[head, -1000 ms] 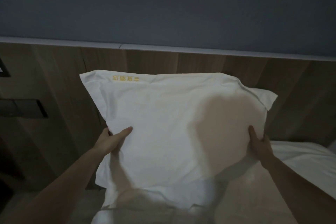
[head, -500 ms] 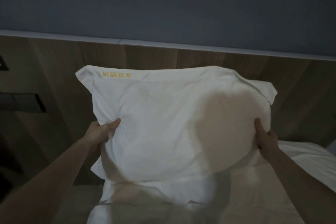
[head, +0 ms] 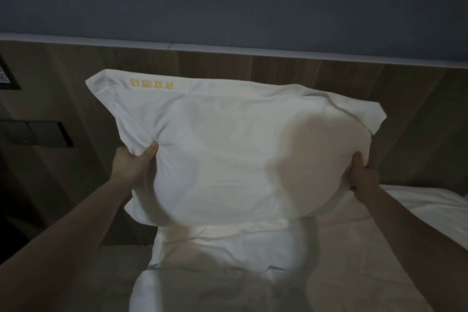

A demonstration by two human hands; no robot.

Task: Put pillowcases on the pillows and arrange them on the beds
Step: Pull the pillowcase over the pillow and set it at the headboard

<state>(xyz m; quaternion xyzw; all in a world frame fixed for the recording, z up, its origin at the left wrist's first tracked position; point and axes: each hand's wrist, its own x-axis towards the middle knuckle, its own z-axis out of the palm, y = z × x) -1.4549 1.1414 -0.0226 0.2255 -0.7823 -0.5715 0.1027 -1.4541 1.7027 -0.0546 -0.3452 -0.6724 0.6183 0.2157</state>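
1. Against the wooden headboard (head: 266, 68), we hold the cased pillow (head: 228, 149) upright above the bed (head: 417, 208).
2. Left hand (head: 131, 162) and right hand (head: 362, 175) each pinch a side (corners look slack).
3. We should lower it squarely, then smooth it.

Your fingers on both hands vanish behind the pillow (head: 228, 154); its lower edge blurs, and the yellow embroidery (head: 152, 83) stays unreadable.
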